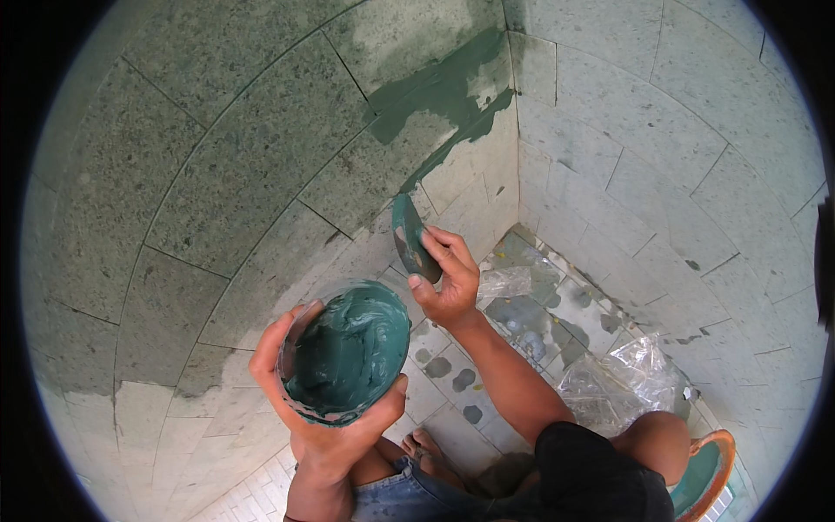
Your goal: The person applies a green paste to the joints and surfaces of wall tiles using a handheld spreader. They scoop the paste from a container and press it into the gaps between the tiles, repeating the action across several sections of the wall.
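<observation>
My left hand (326, 444) cups a round bowl (323, 419) from beneath, fingers and thumb wrapped up its sides. Thick dark green paste (357, 352) fills the bowl and smears its rim. In my right hand (450, 283) is a flat, rounded spreader (404, 228) coated with the same green, pinched between thumb and fingers. Its upper tip is at the lower end of a wet green smear (435, 96) on the tiled wall. That smear runs along the tile joints up toward the corner.
A second tiled wall (626, 165) meets the first at the corner. Crumpled clear plastic (622, 387) lies on the paint-spotted tiled floor (444, 396). At the lower right stands an orange-rimmed bucket (724, 461) with green liquid inside. My bare foot (426, 448) is below.
</observation>
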Tool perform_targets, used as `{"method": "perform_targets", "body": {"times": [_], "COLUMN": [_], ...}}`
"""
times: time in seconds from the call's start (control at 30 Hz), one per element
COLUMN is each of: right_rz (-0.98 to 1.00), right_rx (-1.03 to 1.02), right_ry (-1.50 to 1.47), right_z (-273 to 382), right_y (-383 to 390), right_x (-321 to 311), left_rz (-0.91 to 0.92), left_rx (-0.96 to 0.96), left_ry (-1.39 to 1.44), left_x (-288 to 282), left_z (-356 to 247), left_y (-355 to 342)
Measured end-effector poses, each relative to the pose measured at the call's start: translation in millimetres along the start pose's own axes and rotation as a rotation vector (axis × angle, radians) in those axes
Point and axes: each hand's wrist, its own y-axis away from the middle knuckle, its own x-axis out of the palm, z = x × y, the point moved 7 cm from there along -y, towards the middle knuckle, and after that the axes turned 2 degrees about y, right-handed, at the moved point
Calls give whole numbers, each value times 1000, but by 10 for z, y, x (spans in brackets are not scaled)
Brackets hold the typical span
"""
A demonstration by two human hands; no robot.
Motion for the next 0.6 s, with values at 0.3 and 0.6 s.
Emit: {"method": "perform_targets", "body": {"times": [0.3, 0.6], "right_rz": [-62, 89], "right_rx": [30, 13], "right_ry": [117, -65], "right_z": [-179, 127], "right_y": [-351, 100], "right_x": [-144, 173], "left_rz": [-77, -116], "left_rx": [-21, -16], "left_ry": [-20, -1], "left_x": [-135, -200], "left_z": [64, 64], "left_y": [23, 20]}}
